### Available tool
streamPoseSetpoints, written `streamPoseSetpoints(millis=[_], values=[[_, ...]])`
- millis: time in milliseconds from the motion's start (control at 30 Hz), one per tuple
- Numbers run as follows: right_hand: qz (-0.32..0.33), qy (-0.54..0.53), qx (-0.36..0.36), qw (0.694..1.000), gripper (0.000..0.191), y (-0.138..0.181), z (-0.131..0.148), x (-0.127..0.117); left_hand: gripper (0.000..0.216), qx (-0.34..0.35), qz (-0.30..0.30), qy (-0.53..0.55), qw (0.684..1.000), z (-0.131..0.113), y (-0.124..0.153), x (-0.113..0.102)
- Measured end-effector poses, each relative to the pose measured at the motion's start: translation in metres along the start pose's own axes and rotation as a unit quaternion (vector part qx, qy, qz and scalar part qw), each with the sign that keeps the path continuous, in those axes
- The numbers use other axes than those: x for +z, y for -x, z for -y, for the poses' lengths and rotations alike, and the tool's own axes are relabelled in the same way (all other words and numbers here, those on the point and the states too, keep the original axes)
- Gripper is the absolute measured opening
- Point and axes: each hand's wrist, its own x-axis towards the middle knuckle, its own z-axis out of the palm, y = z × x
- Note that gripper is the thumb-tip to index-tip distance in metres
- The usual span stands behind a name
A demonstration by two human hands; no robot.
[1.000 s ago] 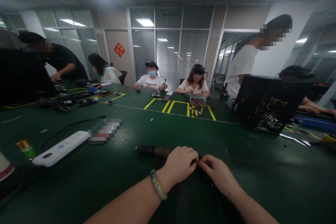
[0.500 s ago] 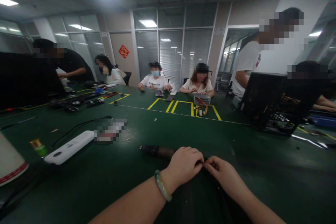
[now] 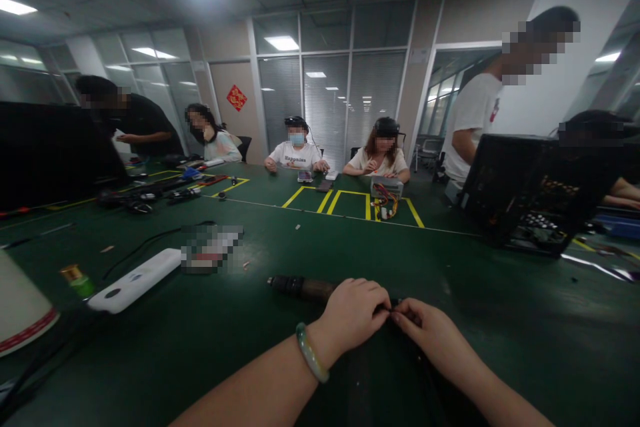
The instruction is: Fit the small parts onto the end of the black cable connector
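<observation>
A dark cylindrical electric screwdriver [image 3: 316, 291] lies on the green table, its narrow tip pointing left. My left hand [image 3: 356, 310], with a jade bangle [image 3: 311, 353] on the wrist, lies over the rear part of the tool with its fingers curled round it. Close against it, my right hand [image 3: 423, 327] is closed in a pinch just past the tool's tail end. The fingertips of both hands meet there, and whatever small dark thing sits between them is hidden. A dark cord seems to run down below my right hand, dim against the table.
To the left are a white power strip [image 3: 137, 280], a small green bottle [image 3: 77, 281] and a pale red-banded container [image 3: 23, 307]. A black computer case [image 3: 520, 193] stands at right. Across the table, several people work near a power supply [image 3: 386, 187] with coloured wires.
The view has shifted slightly. Both my hands keep the same pose at the screwdriver's rear end. Across the table, one person's hand has risen a little.
</observation>
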Motion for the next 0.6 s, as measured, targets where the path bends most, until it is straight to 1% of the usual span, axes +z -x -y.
streamPoseSetpoints(millis=[167, 267, 333, 467, 600], values=[[0.010, -0.001, -0.012, 1.000, 0.019, -0.0009, -0.0057, -0.0002, 0.004, 0.002, 0.002, -0.009, 1.000, 0.0003, -0.0007, 0.0011], [0.001, 0.002, -0.019, 1.000, 0.018, -0.0011, -0.0069, 0.0011, 0.005, 0.002, 0.000, -0.011, 1.000, 0.0009, -0.0004, 0.0023], [-0.002, 0.002, -0.018, 1.000, 0.019, -0.0006, -0.0064, 0.0016, 0.006, 0.001, -0.002, -0.010, 1.000, 0.0009, -0.0002, 0.0027], [0.012, -0.002, 0.001, 1.000, 0.022, 0.0014, -0.0021, 0.0000, 0.006, -0.003, -0.002, -0.007, 1.000, 0.0003, 0.0000, 0.0019], [0.002, 0.000, -0.003, 1.000, 0.022, 0.0019, 0.0008, -0.0003, 0.005, -0.006, 0.005, -0.010, 1.000, -0.0006, -0.0001, -0.0009]])
